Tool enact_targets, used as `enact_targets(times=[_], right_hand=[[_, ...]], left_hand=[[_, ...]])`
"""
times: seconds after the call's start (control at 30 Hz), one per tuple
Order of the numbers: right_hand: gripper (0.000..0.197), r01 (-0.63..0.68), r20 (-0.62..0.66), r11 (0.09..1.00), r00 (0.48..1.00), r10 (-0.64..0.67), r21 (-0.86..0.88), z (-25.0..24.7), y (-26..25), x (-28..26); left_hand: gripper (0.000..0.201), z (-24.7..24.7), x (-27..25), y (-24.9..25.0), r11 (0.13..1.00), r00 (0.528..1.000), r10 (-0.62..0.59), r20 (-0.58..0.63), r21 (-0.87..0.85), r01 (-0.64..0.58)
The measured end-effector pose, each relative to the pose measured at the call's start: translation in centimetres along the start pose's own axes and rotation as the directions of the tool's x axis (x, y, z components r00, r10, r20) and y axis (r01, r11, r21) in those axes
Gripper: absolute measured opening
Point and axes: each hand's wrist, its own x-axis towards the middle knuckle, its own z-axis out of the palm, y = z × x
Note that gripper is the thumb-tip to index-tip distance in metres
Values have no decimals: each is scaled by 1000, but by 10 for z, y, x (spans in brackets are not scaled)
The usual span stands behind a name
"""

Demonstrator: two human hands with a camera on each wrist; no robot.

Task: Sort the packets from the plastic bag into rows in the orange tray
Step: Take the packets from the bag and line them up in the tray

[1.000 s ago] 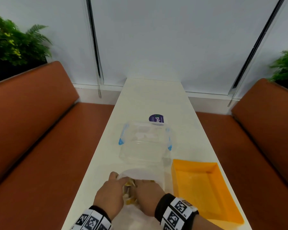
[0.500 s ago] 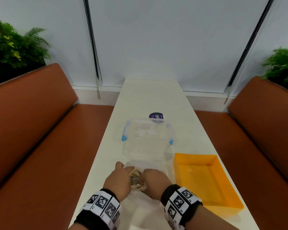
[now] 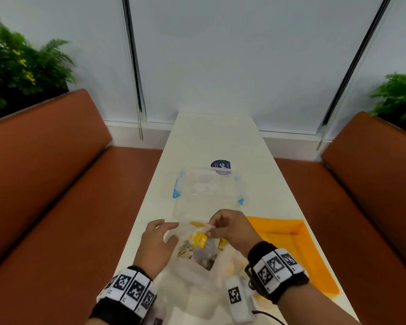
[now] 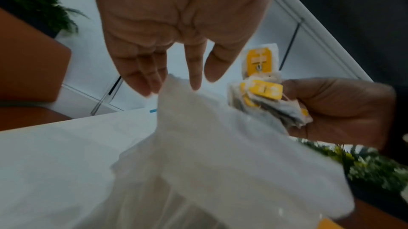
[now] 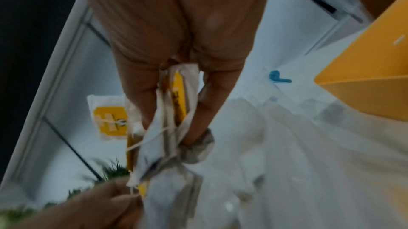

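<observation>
A crumpled clear plastic bag (image 3: 192, 280) lies on the white table near me. My right hand (image 3: 220, 227) grips a bunch of white packets with yellow labels (image 3: 198, 240) just above the bag's mouth. In the right wrist view the fingers (image 5: 205, 110) pinch the bunch (image 5: 176, 103), and one packet (image 5: 109, 121) dangles off to the left. My left hand (image 3: 161, 233) is left of the bag, its straight fingers (image 4: 141, 79) touching the bag's raised rim (image 4: 174, 89). The orange tray (image 3: 298, 245) sits to the right with nothing in it.
A clear lidded box with blue clips (image 3: 206, 191) stands just beyond the bag, with a round purple sticker (image 3: 220, 164) behind it. Brown benches (image 3: 45, 184) flank the narrow table (image 3: 216, 139). Plants stand in both far corners.
My right hand has come up out of the bag with a bunch of packets. My left hand has moved left and straightened its fingers at the bag's rim.
</observation>
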Motion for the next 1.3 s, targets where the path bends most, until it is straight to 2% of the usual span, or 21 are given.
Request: enact_targets(times=[0.07,0.13,0.2,0.23,0.3,0.33,0.4,0.47,0.5,0.67,0.77,0.87,0.93,1.03,1.1,1.2,1.3], right_hand=[[31,11,-17,986,1000,-8,167,-7,-14,-3],[29,17,-26,952,1000,-10,306,-14,-30,-5],[26,-23,-2,896,1000,27,443,-20,-43,-9],[25,-53,19,864,999,50,501,-22,-48,-12],[21,-98,60,825,995,78,557,-21,-52,-19],[18,-113,72,824,994,88,555,-20,-52,-23],[16,-118,43,870,993,111,479,-17,-46,-29],[16,-70,-54,939,994,94,338,-19,-37,-35],[16,-38,-98,962,993,67,271,-21,-33,-39],[20,-16,-183,993,982,37,114,-38,-18,-60],[16,-60,-176,997,982,70,57,-57,-18,-69],[7,-55,-197,997,978,63,46,-81,-26,-71],[10,-23,-195,999,981,16,-34,-94,-32,-69],[9,-5,-141,984,990,-21,-177,-111,-34,-65],[8,-12,-161,976,987,-23,-217,-123,-34,-62],[3,-49,-186,965,983,0,-258,-142,-32,-58],[8,-115,-151,883,987,51,-454,-155,-22,-47]], left_hand=[[28,-8,-4,10,983,993,2,-116,-181,-23],[33,-17,-8,31,904,995,-25,-99,-428,-20],[51,-21,-12,52,727,997,-23,72,-683,66],[67,-21,-13,62,619,984,9,179,-774,135],[97,-12,-15,75,470,927,86,364,-835,284],[101,-6,-15,80,422,898,122,422,-841,338],[83,5,-19,90,376,873,134,470,-839,394],[50,14,-23,97,368,875,106,473,-836,408],[41,19,-24,97,374,872,95,480,-829,416],[24,49,-26,99,437,852,65,520,-782,445],[25,64,-28,108,492,839,66,541,-749,444],[43,75,-29,119,563,812,95,577,-703,434],[51,83,-30,125,605,792,105,602,-670,429],[63,97,-28,134,614,786,101,610,-660,434],[68,105,-27,135,614,791,79,606,-655,440],[56,114,-26,129,605,805,22,593,-648,462],[45,120,-26,122,586,820,-47,570,-650,485]])
